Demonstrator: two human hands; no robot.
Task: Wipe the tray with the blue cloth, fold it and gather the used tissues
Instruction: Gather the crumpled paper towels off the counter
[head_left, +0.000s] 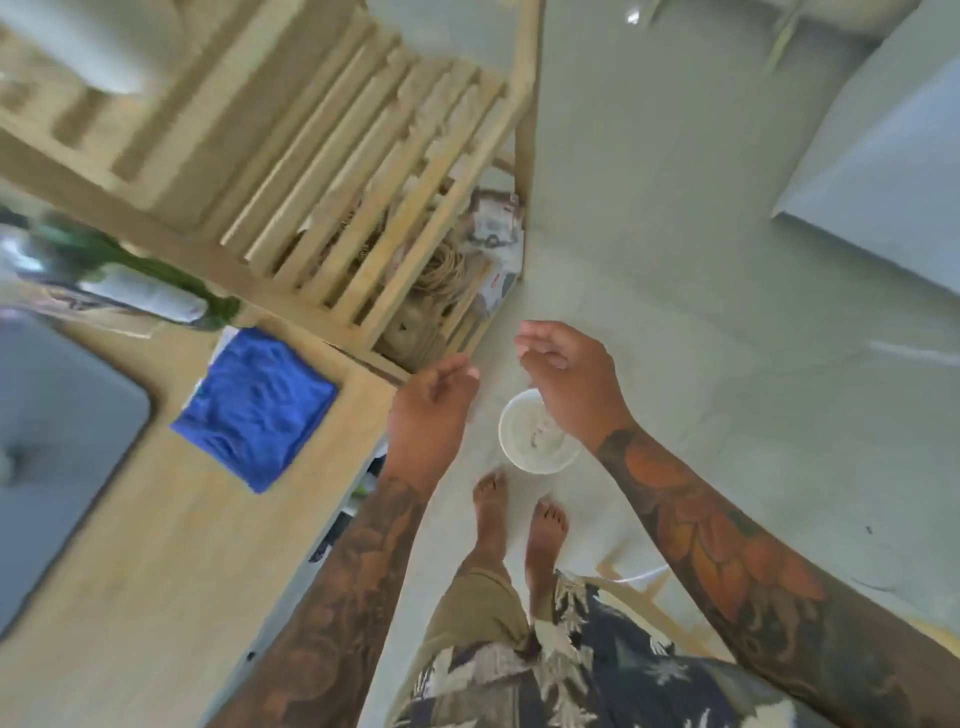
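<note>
— How many cloths on the wooden table (156, 545)?
— One blue cloth (254, 408), folded, near the table's corner.
— And the hands?
— Two, past that corner above one white bucket (537, 434): left hand (431, 410) and right hand (569, 376), fingers relaxed, holding nothing.

There is one view only, from a camera worn on the person's head. It looks steeply down, almost straight at the floor, with a wide-angle bend at the edges. A white bucket (537, 434) on the floor sits near the middle of the frame and serves as the landmark. The person's bare feet stand just below it, close under the camera. The tabletop (156, 545) fills the lower left of the bucket, seen from above and tilted. A slatted wooden shelf (363, 171) rises above and left of it.
</note>
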